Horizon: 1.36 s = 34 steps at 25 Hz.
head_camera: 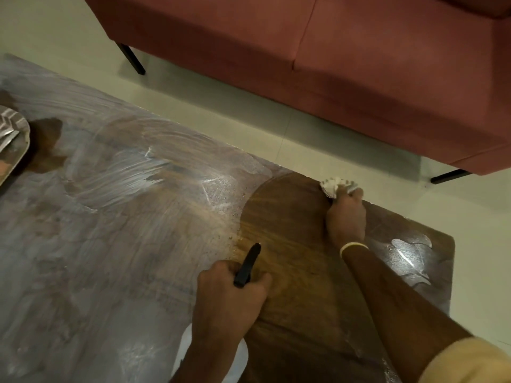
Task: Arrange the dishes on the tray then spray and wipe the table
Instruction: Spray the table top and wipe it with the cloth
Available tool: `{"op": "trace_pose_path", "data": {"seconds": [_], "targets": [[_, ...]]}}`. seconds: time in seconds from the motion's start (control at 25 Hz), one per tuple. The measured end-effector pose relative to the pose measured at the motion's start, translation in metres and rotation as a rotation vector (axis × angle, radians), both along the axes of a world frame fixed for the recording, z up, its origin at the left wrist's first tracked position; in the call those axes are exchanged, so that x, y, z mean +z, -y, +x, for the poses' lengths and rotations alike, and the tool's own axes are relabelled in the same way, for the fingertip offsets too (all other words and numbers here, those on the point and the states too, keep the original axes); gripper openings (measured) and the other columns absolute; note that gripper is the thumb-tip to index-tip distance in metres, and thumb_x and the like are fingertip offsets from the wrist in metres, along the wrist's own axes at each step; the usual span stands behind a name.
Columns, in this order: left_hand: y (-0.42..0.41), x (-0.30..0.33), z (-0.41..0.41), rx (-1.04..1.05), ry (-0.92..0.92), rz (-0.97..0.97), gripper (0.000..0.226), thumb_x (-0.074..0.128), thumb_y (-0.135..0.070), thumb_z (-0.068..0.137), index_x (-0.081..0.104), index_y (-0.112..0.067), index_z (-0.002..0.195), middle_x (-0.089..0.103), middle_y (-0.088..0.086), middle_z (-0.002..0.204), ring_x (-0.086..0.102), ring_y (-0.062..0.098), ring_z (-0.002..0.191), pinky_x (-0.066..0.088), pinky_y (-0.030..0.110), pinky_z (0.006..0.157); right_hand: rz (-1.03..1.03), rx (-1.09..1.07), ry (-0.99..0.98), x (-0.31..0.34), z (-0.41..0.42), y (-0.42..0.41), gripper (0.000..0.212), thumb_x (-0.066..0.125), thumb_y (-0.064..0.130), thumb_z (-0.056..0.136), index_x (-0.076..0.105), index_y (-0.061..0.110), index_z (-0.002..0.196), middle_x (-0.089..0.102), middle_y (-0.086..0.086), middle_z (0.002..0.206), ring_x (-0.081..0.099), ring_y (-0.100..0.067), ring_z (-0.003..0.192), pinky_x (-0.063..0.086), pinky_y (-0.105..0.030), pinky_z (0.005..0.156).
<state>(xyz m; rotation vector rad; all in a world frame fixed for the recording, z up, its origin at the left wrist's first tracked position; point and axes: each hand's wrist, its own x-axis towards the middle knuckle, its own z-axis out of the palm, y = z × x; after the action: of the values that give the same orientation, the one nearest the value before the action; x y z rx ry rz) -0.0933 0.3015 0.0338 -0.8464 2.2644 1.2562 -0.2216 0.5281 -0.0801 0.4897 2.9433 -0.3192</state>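
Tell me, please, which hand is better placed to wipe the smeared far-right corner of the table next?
The right hand: it already grips the cloth on the table beside that corner. The left hand holds the spray bottle.

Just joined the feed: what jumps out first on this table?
The dark, clean arc of wood on the table stands out against whitish smears covering the rest. At the arc's far edge the right hand grips a white cloth; nearer, the left hand holds a spray bottle. A tray sits at the far left.
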Motion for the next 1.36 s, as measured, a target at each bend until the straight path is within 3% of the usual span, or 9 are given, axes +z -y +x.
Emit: {"op": "trace_pose_path", "data": {"seconds": [0.08, 0.32, 0.56, 0.64, 0.8, 1.04, 1.12, 1.28, 1.36], "targets": [[0.007, 0.000, 0.002, 0.028, 0.037, 0.000, 0.037, 0.076, -0.036, 0.072, 0.059, -0.007, 0.057, 0.055, 0.006, 0.055, 0.051, 0.016, 0.049, 0.046, 0.027, 0.050, 0.037, -0.035, 0.035, 0.000, 0.042, 0.017, 0.047, 0.043, 0.000, 0.094, 0.044, 0.008, 0.140, 0.039, -0.020, 0.137, 0.057, -0.041, 0.108, 0.054, -0.049, 0.086], [0.022, 0.004, 0.009, 0.031, -0.069, 0.041, 0.034, 0.077, -0.036, 0.076, 0.058, -0.017, 0.055, 0.058, 0.000, 0.051, 0.058, 0.015, 0.050, 0.051, 0.029, 0.052, -0.185, 0.963, 0.130, 0.005, 0.075, 0.127, 0.055, 0.052, 0.015, 0.096, 0.033, 0.014, 0.148, 0.039, -0.015, 0.143, 0.050, -0.032, 0.119, 0.051, -0.040, 0.084], [0.052, 0.003, 0.019, 0.095, -0.071, -0.016, 0.038, 0.078, -0.040, 0.072, 0.058, -0.012, 0.056, 0.059, 0.006, 0.054, 0.056, 0.017, 0.050, 0.051, 0.031, 0.053, -0.065, 0.252, -0.035, -0.001, -0.012, 0.096, 0.043, 0.043, 0.008, 0.097, 0.047, 0.011, 0.139, 0.044, -0.017, 0.133, 0.056, -0.036, 0.107, 0.053, -0.047, 0.085], [0.056, 0.003, 0.021, 0.079, -0.093, -0.009, 0.034, 0.079, -0.041, 0.071, 0.060, -0.016, 0.059, 0.061, 0.002, 0.054, 0.060, 0.016, 0.051, 0.055, 0.032, 0.055, -0.078, 0.348, 0.009, 0.008, 0.033, 0.118, 0.045, 0.044, 0.007, 0.097, 0.042, 0.012, 0.142, 0.042, -0.015, 0.138, 0.057, -0.031, 0.109, 0.054, -0.042, 0.086], [0.057, 0.002, 0.018, 0.093, -0.130, 0.030, 0.036, 0.079, -0.039, 0.073, 0.056, -0.017, 0.055, 0.054, -0.004, 0.048, 0.052, 0.011, 0.044, 0.050, 0.028, 0.050, -0.132, 1.020, 0.068, 0.004, 0.054, 0.156, 0.055, 0.055, 0.013, 0.094, 0.036, 0.016, 0.146, 0.042, -0.013, 0.140, 0.053, -0.029, 0.114, 0.055, -0.036, 0.080], [0.075, -0.011, 0.031, 0.128, -0.119, 0.023, 0.040, 0.080, -0.036, 0.071, 0.053, -0.013, 0.054, 0.048, -0.002, 0.046, 0.044, 0.010, 0.040, 0.044, 0.024, 0.045, -0.007, 0.290, -0.059, -0.001, -0.031, 0.126, 0.045, 0.040, 0.000, 0.095, 0.046, 0.008, 0.138, 0.040, -0.021, 0.140, 0.057, -0.038, 0.109, 0.051, -0.046, 0.091], [0.076, -0.009, 0.036, 0.115, -0.123, 0.058, 0.039, 0.082, -0.035, 0.070, 0.052, -0.016, 0.054, 0.050, -0.005, 0.043, 0.046, 0.008, 0.038, 0.045, 0.022, 0.044, -0.058, 0.385, -0.008, 0.015, 0.014, 0.150, 0.045, 0.043, 0.001, 0.096, 0.044, 0.008, 0.140, 0.039, -0.019, 0.143, 0.056, -0.032, 0.112, 0.051, -0.039, 0.089], [0.077, -0.008, 0.037, 0.134, -0.119, 0.052, 0.039, 0.081, -0.038, 0.069, 0.052, -0.016, 0.055, 0.048, -0.004, 0.043, 0.047, 0.009, 0.037, 0.046, 0.025, 0.040, -0.085, 1.023, 0.049, 0.012, 0.015, 0.191, 0.049, 0.045, 0.016, 0.101, 0.033, 0.015, 0.149, 0.038, -0.016, 0.146, 0.052, -0.029, 0.118, 0.050, -0.039, 0.089], [0.081, -0.010, 0.038, 0.159, -0.066, 0.057, 0.041, 0.081, -0.040, 0.071, 0.053, -0.015, 0.056, 0.046, -0.004, 0.043, 0.045, 0.007, 0.036, 0.044, 0.022, 0.041, -0.049, 0.882, 0.045, 0.005, -0.038, 0.188, 0.042, 0.039, 0.015, 0.102, 0.041, 0.017, 0.144, 0.045, -0.014, 0.138, 0.055, -0.026, 0.108, 0.048, -0.037, 0.090]]}}
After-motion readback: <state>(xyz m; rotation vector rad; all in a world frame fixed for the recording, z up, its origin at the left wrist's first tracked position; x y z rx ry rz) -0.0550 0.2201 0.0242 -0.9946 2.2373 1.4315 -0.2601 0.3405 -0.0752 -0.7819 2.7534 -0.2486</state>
